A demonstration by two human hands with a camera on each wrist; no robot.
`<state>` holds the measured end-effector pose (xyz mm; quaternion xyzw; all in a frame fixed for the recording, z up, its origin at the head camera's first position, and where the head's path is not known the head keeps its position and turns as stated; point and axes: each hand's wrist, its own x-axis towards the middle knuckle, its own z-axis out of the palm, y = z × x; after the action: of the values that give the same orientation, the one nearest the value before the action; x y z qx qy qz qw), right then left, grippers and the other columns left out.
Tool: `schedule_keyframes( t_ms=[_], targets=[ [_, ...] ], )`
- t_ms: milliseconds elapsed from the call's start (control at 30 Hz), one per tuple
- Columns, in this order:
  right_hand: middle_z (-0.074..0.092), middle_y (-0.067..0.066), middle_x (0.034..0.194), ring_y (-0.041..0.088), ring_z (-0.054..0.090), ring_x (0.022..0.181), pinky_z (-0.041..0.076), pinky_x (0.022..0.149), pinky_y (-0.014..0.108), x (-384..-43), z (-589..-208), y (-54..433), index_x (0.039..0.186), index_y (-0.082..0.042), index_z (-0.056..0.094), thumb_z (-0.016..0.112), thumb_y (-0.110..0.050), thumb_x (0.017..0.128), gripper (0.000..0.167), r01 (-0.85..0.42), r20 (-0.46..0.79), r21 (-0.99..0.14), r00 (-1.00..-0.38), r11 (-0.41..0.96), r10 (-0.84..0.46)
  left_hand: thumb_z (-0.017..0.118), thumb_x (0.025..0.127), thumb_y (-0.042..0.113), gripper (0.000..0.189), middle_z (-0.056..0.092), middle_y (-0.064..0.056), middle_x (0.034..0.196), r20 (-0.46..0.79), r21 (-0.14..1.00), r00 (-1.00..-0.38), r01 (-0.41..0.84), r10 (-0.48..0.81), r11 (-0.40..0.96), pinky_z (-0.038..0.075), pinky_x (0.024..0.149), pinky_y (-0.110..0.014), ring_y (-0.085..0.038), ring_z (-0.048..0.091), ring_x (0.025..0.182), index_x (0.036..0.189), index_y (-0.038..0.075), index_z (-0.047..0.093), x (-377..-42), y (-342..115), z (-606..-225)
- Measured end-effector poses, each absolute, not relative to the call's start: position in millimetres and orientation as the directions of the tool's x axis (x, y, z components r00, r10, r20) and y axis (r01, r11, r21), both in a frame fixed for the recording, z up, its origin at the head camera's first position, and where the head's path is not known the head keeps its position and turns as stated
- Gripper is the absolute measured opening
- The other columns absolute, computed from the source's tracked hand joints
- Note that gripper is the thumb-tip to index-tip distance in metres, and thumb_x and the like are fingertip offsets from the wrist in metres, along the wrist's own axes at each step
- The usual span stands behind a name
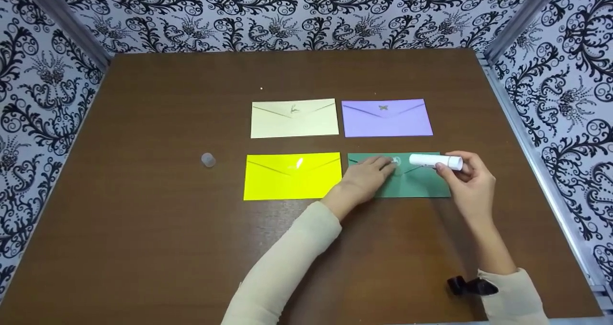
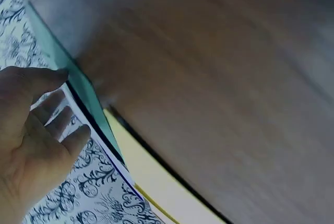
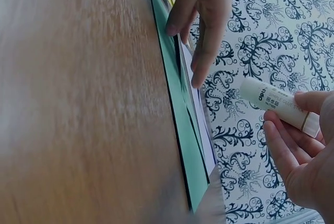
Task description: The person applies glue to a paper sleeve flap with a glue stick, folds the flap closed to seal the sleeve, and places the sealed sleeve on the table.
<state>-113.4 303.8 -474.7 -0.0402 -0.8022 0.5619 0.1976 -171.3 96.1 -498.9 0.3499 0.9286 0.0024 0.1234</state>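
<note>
My right hand (image 1: 471,186) holds a white glue stick (image 1: 435,161) sideways between thumb and fingers, above the right part of a green envelope (image 1: 416,184). Printed lettering shows on the glue stick (image 3: 279,104) in the right wrist view; no cap covers its left end. My left hand (image 1: 363,179) rests over the left part of the green envelope, its fingers extended and touching the flap. Beside its fingertips a small pale round patch (image 1: 396,161) shows on the flap. In the left wrist view, the left hand (image 2: 39,140) appears with loosely bent fingers and thumb at the envelope.
A yellow envelope (image 1: 287,184) lies left of the green one. Behind are a cream envelope (image 1: 294,124) and a purple envelope (image 1: 388,123), each with a small ornament. A translucent cap (image 1: 208,160) stands farther left on the brown table (image 1: 143,229). Patterned panels surround the table.
</note>
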Motion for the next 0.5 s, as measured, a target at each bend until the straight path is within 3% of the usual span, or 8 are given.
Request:
schedule_keyframes(
  t_ms=[133,267,500],
  targets=[
    [0.072,-0.021,0.091,0.004,0.074,0.083,0.059,0.072,0.013,-114.3,-472.7,301.4,0.112,0.007,0.064,0.074,0.0,0.087,0.028,-0.167,0.282,-0.911,-0.919,0.376,0.275,0.05,0.103,0.012,0.054,0.036,0.003,0.161,-0.196,0.169,-0.77,0.584,0.607,0.794,0.035,0.121,-0.031,-0.016,0.032,0.15,0.155,0.025,0.037,-173.5,85.2,-493.7],
    [0.072,-0.022,0.091,0.002,0.073,0.082,0.058,0.072,0.012,-116.4,-470.0,297.2,0.113,0.006,0.065,0.074,-0.002,0.087,0.029,-0.173,0.287,-0.909,-0.92,0.38,0.267,0.047,0.103,0.013,0.048,0.041,0.004,0.158,-0.175,0.257,-0.815,0.503,0.552,0.825,0.04,0.118,-0.032,-0.016,0.037,0.148,0.15,0.023,0.046,-174.7,74.5,-488.4],
    [0.07,-0.025,0.088,-0.005,0.07,0.079,0.056,0.07,0.009,-122.6,-464.0,284.7,0.111,0.007,0.064,0.074,0.001,0.086,0.027,-0.188,0.299,-0.906,-0.919,0.38,0.258,0.058,0.1,0.023,0.048,0.047,0.005,0.154,-0.156,0.45,-0.867,0.364,0.473,0.816,0.047,0.112,-0.034,-0.016,0.045,0.143,0.147,0.021,0.05,-174.6,58.3,-478.5]
  ],
)
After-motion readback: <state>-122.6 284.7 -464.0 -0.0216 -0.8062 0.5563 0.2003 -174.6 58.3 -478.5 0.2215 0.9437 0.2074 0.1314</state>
